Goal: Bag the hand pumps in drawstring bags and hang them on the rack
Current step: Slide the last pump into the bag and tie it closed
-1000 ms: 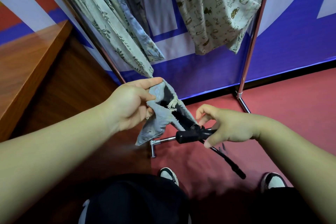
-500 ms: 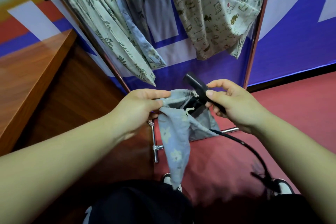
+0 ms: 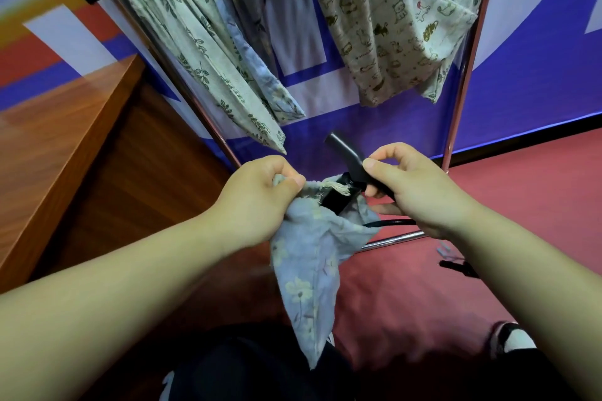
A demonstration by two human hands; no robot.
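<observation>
My left hand (image 3: 257,205) is closed into a tight pinch, thumb against curled fingers (image 3: 294,182), gripping the gathered rim of the blue floral drawstring bag (image 3: 312,273). The bag hangs down from that pinch, limp and tapering toward my legs, with its frayed cord end (image 3: 337,188) lying just right of my left thumb. My right hand (image 3: 420,195) is curled around the black hand pump (image 3: 347,156) at its handle, thumb on top and the other fingers wrapped under it. The handle's end sticks up and away to the left of my right thumb, while the pump's body (image 3: 335,200) slants down between my two hands into the open mouth of the bag. A black hose (image 3: 392,222) curves out below my right hand, over the chrome base bar of the rack (image 3: 395,239); its far end lies on the red floor (image 3: 521,205) beneath my right forearm. Above and beyond my hands, patterned bags (image 3: 384,26) hang from the rack. A wooden tabletop (image 3: 58,127) sits off beyond my left arm.
</observation>
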